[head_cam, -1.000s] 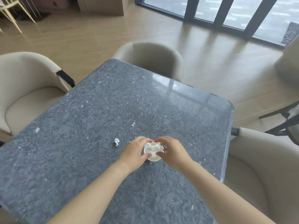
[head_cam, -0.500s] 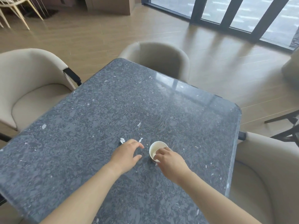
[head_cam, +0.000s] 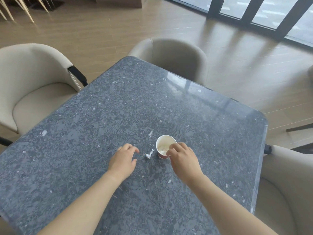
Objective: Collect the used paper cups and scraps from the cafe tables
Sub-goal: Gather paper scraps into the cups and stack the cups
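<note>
head view: right hand [head_cam: 183, 161] grips red-sided paper cup [head_cam: 163, 144].

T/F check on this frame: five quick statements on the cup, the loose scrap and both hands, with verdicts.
1. The paper cup stands upright on the table. True.
2. The paper cup is empty. False: white paper bits lie inside it.
3. The right hand holds the paper cup at its rim. True.
4. The loose scrap lies to the right of the paper cup. False: it lies on the table to the cup's left, between the cup and the left hand.
5. The left hand also holds the paper cup. False: it is apart from the cup, with its fingers down on the table near the loose scrap.
</note>
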### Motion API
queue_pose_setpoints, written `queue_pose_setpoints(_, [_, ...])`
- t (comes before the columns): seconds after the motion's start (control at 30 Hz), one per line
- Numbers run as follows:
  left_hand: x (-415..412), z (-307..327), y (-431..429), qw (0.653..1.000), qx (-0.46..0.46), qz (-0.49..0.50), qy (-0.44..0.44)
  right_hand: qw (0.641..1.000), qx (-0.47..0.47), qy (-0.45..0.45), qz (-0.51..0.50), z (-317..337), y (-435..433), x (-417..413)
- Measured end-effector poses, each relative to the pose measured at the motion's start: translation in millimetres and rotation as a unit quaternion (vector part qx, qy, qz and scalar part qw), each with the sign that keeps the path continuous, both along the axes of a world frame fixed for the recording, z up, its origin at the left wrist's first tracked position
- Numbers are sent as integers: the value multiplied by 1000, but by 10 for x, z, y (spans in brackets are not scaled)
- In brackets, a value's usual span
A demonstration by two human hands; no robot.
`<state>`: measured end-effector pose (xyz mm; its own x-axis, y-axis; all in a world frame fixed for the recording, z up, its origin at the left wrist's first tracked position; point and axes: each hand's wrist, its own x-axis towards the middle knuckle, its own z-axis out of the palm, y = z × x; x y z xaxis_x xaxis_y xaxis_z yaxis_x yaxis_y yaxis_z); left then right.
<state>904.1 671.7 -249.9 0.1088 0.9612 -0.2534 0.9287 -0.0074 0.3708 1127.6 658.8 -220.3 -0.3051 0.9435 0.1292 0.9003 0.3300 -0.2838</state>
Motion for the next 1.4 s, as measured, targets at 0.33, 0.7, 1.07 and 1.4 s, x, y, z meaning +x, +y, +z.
queue_pose_setpoints(0.33, [49,-295,151,999,-45,-13,-24,999,0,34,-29,-89,30,51])
queue_pose_setpoints(0.7, [397,-280,151,996,-20,-78,-48,997,12,61,-45,-48,-56,181])
queue_pose_setpoints(1.07, [592,69,102,987,13,-127,-101,991,-26,111,-68,17,-411,389])
queue_pose_setpoints(1.4, [1220,1045,-370,953,69,-215,-202,985,30,145,-91,527,-1107,527])
